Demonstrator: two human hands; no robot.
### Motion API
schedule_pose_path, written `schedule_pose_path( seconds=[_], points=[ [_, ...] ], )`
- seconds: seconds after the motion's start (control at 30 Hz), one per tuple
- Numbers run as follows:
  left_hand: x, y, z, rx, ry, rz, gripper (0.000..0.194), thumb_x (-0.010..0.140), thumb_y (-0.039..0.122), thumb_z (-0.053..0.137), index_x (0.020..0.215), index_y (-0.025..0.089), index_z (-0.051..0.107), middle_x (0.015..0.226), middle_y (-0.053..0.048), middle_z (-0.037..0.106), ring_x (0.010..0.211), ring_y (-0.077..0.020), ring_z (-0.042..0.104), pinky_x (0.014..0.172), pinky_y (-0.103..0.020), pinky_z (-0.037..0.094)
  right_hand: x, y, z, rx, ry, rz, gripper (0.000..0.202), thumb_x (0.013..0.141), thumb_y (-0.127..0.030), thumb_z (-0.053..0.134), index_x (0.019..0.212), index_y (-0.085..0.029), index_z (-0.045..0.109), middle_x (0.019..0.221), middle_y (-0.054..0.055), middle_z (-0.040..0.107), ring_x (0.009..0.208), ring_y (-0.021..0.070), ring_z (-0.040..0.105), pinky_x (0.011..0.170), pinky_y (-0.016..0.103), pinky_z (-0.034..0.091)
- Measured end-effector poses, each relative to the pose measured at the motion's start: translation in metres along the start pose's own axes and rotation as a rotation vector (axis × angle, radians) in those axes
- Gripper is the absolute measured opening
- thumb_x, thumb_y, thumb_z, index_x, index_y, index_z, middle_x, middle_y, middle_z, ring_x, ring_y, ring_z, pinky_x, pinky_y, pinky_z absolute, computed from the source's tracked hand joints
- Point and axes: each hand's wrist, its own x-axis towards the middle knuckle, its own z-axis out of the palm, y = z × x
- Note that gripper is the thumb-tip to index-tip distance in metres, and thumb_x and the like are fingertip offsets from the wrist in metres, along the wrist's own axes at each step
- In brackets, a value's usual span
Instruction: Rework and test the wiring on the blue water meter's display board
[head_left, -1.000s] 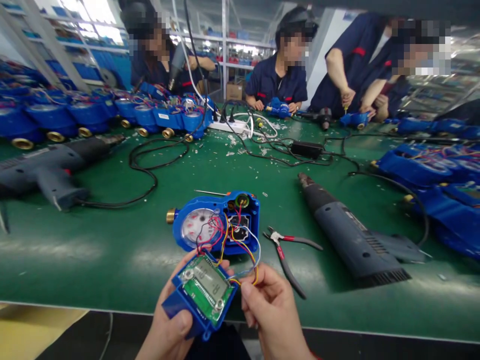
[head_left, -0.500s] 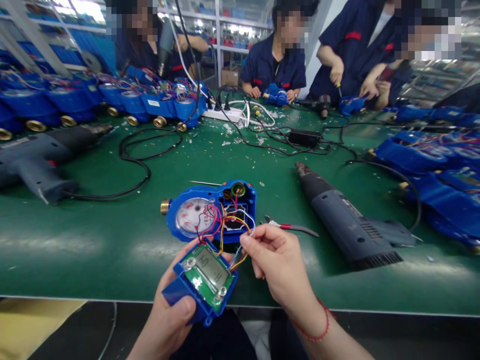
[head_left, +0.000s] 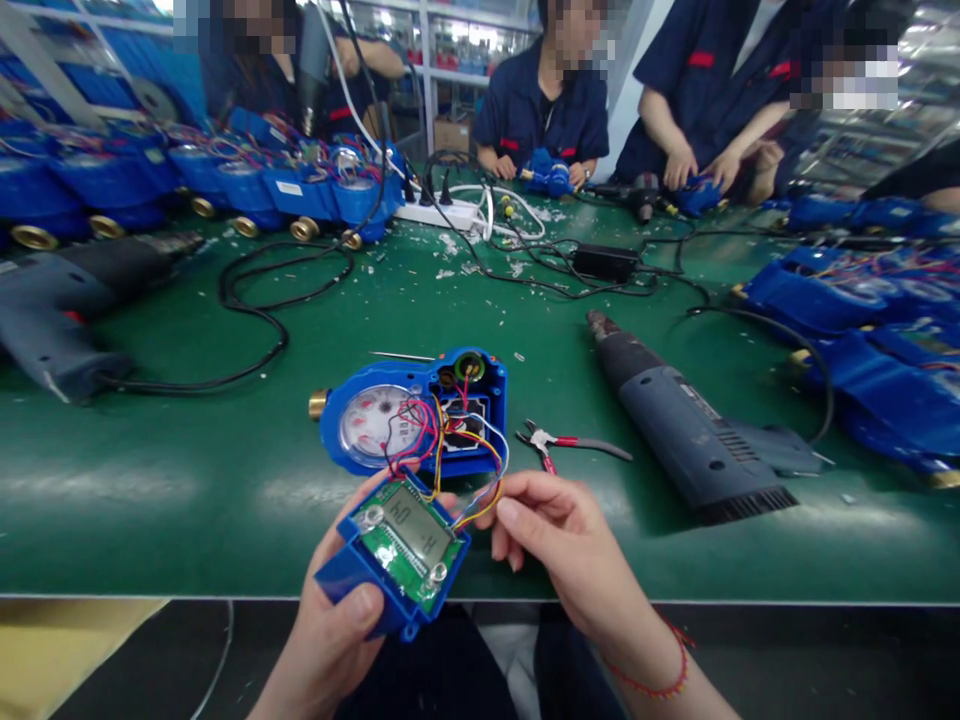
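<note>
My left hand (head_left: 341, 600) grips a blue display module (head_left: 401, 560), a housing with a green circuit board and a small LCD screen tilted up toward me. Coloured wires run from it to a blue water meter (head_left: 375, 425) with a round dial and a brass fitting, lying on the table just beyond. My right hand (head_left: 559, 535) is beside the module, thumb and fingers closed around the yellow, white and red wires (head_left: 480, 505) at its right edge. Its fingertips are partly hidden behind the wires.
Red-handled cutting pliers (head_left: 559, 442) and a heat gun (head_left: 690, 430) lie to the right; another heat gun (head_left: 71, 310) is at left. Blue meters (head_left: 255, 195) line both sides. A power strip (head_left: 442, 215), cables and scraps lie farther back. Co-workers sit and stand across the table.
My right hand's fingers have shifted lower along the wires, and the pliers show more fully. The view has moved slightly. At the back right, a co-worker's hand has lowered onto a meter.
</note>
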Motion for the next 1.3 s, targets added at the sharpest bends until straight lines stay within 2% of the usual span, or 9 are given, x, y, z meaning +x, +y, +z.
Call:
schedule_pose_path(
  seconds=[0.1, 0.2, 0.47, 0.63, 0.77, 0.9, 1.03, 1.17, 1.3],
  points=[
    [0.000, 0.001, 0.002, 0.018, -0.008, -0.012, 0.106, 0.045, 0.052, 0.093, 0.137, 0.024, 0.051, 0.106, -0.014, 0.074, 0.109, -0.0432, 0.064, 0.093, -0.053, 0.055, -0.002, 0.001, 0.003, 0.032, -0.003, 0.011, 0.026, 0.074, -0.038, 0.080, 0.081, -0.014, 0.071, 0.074, 0.004, 0.069, 0.056, 0.0057, 0.054, 0.048, 0.013, 0.043],
    [0.000, 0.002, 0.004, 0.010, -0.006, -0.010, 0.108, 0.045, 0.051, 0.093, 0.139, 0.023, 0.049, 0.105, -0.014, 0.074, 0.110, -0.0431, 0.064, 0.092, -0.052, 0.056, -0.002, 0.003, 0.008, 0.041, 0.034, -0.007, 0.027, 0.073, -0.037, 0.080, 0.078, -0.014, 0.068, 0.068, 0.001, 0.064, 0.052, 0.0037, 0.046, 0.047, 0.013, 0.040],
    [0.002, -0.001, -0.002, -0.001, -0.023, 0.004, 0.100, 0.048, 0.048, 0.093, 0.136, 0.022, 0.052, 0.110, -0.016, 0.073, 0.110, -0.0428, 0.064, 0.092, -0.051, 0.056, -0.007, 0.009, 0.013, -0.033, 0.056, -0.104, 0.024, 0.077, -0.037, 0.074, 0.079, -0.016, 0.062, 0.073, 0.000, 0.058, 0.058, 0.0072, 0.046, 0.049, 0.016, 0.040],
    [0.009, -0.004, -0.015, 0.049, -0.142, 0.052, 0.088, 0.057, 0.045, 0.089, 0.134, 0.021, 0.054, 0.104, -0.017, 0.074, 0.097, -0.0405, 0.070, 0.084, -0.049, 0.060, -0.005, 0.010, 0.022, -0.102, 0.087, -0.174, 0.016, 0.080, -0.028, 0.066, 0.075, -0.017, 0.057, 0.071, -0.001, 0.053, 0.061, 0.0077, 0.045, 0.052, 0.017, 0.037],
    [0.006, -0.001, -0.006, 0.053, -0.055, 0.056, 0.098, 0.052, 0.047, 0.091, 0.137, 0.021, 0.050, 0.099, -0.015, 0.075, 0.093, -0.0396, 0.071, 0.078, -0.046, 0.062, -0.001, 0.015, 0.028, -0.040, 0.181, -0.171, 0.020, 0.080, -0.029, 0.064, 0.069, -0.018, 0.051, 0.060, -0.005, 0.045, 0.051, 0.0062, 0.039, 0.047, 0.018, 0.032],
    [-0.001, 0.002, 0.004, 0.008, 0.041, 0.059, 0.092, 0.047, 0.044, 0.094, 0.128, 0.023, 0.058, 0.097, -0.009, 0.076, 0.094, -0.0347, 0.072, 0.081, -0.037, 0.062, 0.002, 0.021, 0.026, 0.085, 0.213, -0.055, 0.027, 0.079, -0.038, 0.065, 0.068, -0.017, 0.052, 0.052, -0.007, 0.043, 0.041, 0.0041, 0.031, 0.039, 0.018, 0.023],
    [-0.001, 0.002, 0.003, 0.003, 0.016, 0.050, 0.082, 0.048, 0.043, 0.094, 0.122, 0.026, 0.063, 0.097, -0.005, 0.076, 0.098, -0.0325, 0.071, 0.087, -0.034, 0.060, 0.006, 0.019, 0.022, 0.031, 0.265, -0.090, 0.029, 0.079, -0.037, 0.064, 0.063, -0.015, 0.057, 0.056, -0.003, 0.050, 0.044, 0.0041, 0.036, 0.040, 0.018, 0.024],
    [0.001, 0.002, 0.000, -0.001, 0.008, 0.060, 0.084, 0.050, 0.039, 0.094, 0.126, 0.028, 0.061, 0.100, -0.004, 0.076, 0.095, -0.0278, 0.072, 0.079, -0.026, 0.061, 0.013, 0.011, 0.023, 0.064, 0.245, -0.135, 0.020, 0.072, -0.032, 0.070, 0.067, -0.015, 0.061, 0.058, -0.004, 0.052, 0.045, 0.0038, 0.038, 0.041, 0.017, 0.030],
    [-0.001, 0.001, 0.001, -0.015, 0.047, 0.068, 0.083, 0.049, 0.042, 0.094, 0.124, 0.027, 0.062, 0.103, -0.004, 0.076, 0.094, -0.0261, 0.072, 0.074, -0.023, 0.061, 0.017, 0.008, 0.021, 0.165, 0.251, -0.088, 0.027, 0.067, -0.035, 0.077, 0.070, -0.016, 0.058, 0.056, -0.006, 0.051, 0.042, 0.0035, 0.037, 0.038, 0.015, 0.032]
  ],
)
